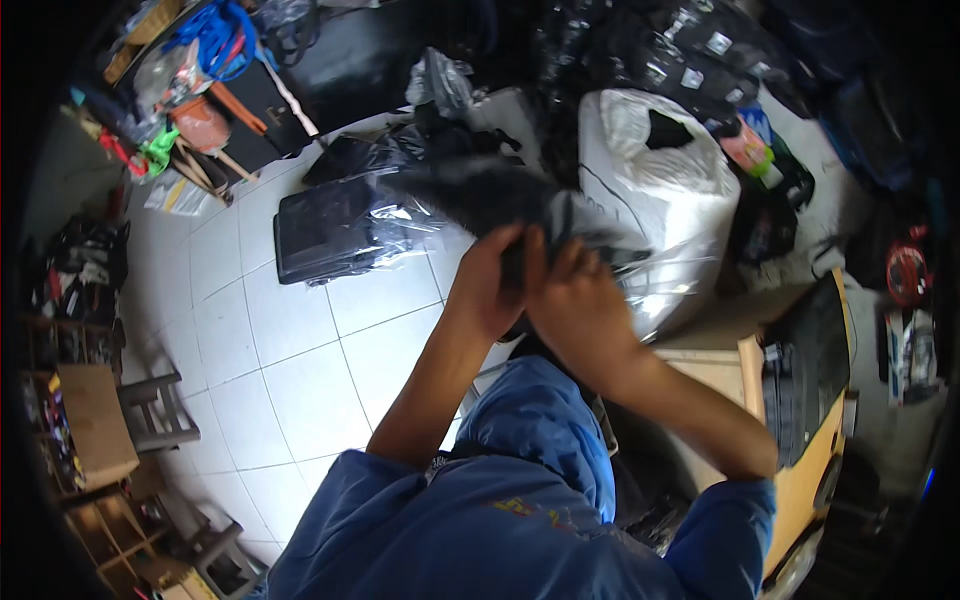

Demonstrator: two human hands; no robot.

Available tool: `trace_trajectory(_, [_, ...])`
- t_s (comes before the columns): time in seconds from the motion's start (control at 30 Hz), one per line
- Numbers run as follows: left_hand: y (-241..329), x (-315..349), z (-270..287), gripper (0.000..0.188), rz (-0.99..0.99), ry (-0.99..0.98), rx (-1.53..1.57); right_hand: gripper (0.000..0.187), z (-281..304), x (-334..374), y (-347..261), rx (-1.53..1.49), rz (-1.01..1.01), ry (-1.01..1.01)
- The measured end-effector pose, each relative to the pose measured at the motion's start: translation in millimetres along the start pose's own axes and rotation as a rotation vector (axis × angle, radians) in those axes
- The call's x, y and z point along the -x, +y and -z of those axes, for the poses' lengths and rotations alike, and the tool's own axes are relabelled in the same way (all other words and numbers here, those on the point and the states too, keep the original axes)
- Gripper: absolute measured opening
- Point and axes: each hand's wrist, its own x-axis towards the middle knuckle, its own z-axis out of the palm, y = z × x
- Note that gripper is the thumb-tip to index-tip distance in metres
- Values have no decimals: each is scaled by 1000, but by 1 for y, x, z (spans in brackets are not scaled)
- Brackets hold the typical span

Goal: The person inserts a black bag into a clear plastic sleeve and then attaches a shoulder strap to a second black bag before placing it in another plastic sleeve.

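Both my hands meet in front of my chest on a dark, floppy piece [490,190], black and grey and smeared by motion; its exact kind I cannot make out. My left hand [488,283] is closed round its near end. Right beside it, my right hand [580,305] is closed too, its fingers bent over the same piece. Clear plastic [655,255] shows by the right hand. Beyond the left hand, a black bag in clear wrapping [335,228] lies on the tiled floor. A large white plastic sack [640,160] stands just past the right hand.
A wooden table [700,375] with black flat items [790,400] stands on my right. Black wrapped bags [690,50] are heaped at the far right. Straps and tools [205,120] hang at the far left. A dark stool [165,410] and wooden shelves [115,525] line the left.
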Motion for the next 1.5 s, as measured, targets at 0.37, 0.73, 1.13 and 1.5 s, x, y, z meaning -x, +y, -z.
trace_trajectory(0.37, [27,-61,229,26,-164,265,75,53,-105,35,-15,-787,229,-259])
trace_trajectory(0.73, [178,-159,275,33,-516,122,147,43,-185,103,68,-844,-433,-416])
trace_trajectory(1.13, [175,-253,457,35,-537,812,133,33,-174,138,73,-974,-914,-638])
trace_trajectory(1.5, [122,-190,489,33,-362,972,56,24,-172,187,62,-955,-1013,-675])
